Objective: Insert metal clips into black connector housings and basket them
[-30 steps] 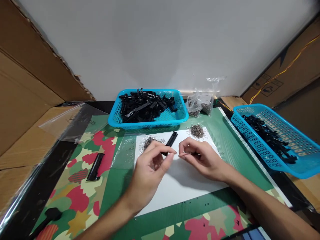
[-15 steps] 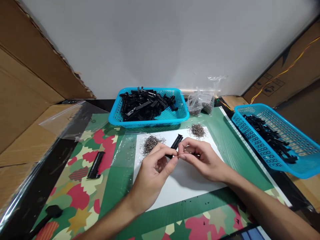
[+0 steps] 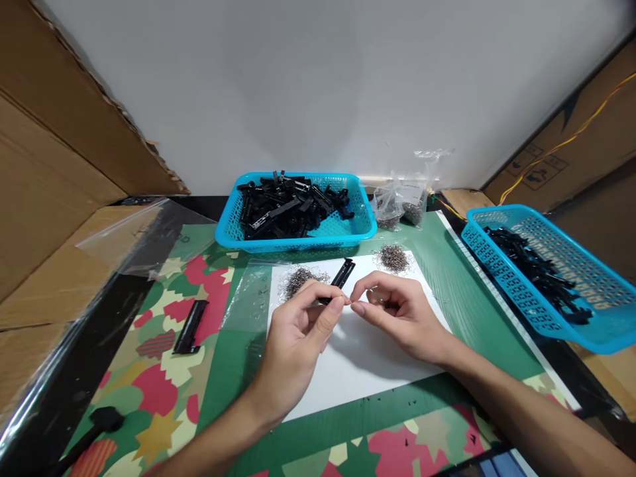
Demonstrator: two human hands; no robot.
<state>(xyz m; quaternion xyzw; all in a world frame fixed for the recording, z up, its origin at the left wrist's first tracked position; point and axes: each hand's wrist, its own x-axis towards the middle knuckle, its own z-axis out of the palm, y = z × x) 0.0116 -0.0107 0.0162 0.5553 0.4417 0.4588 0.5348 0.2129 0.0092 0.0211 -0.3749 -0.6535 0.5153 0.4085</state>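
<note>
Head view: slim black plastic strip [image 3: 342, 273] is held by left hand [image 3: 298, 338], fingers curled; right hand [image 3: 400, 315] pinched closed, contents indistinct.

Two hands [image 3: 298, 338] [image 3: 400, 315] are over one white sheet [image 3: 342, 384] carrying two metal heaps [image 3: 301, 278] [image 3: 393, 258]; two blue baskets [image 3: 295, 246] [image 3: 497, 271] stand behind and right of it; two separate long black parts [image 3: 186, 328] [image 3: 342, 273], one left of it, one above.

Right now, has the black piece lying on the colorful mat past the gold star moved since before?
No. The black piece still lies on the same spot of the colorful mat, beyond the printed gold star.
</note>
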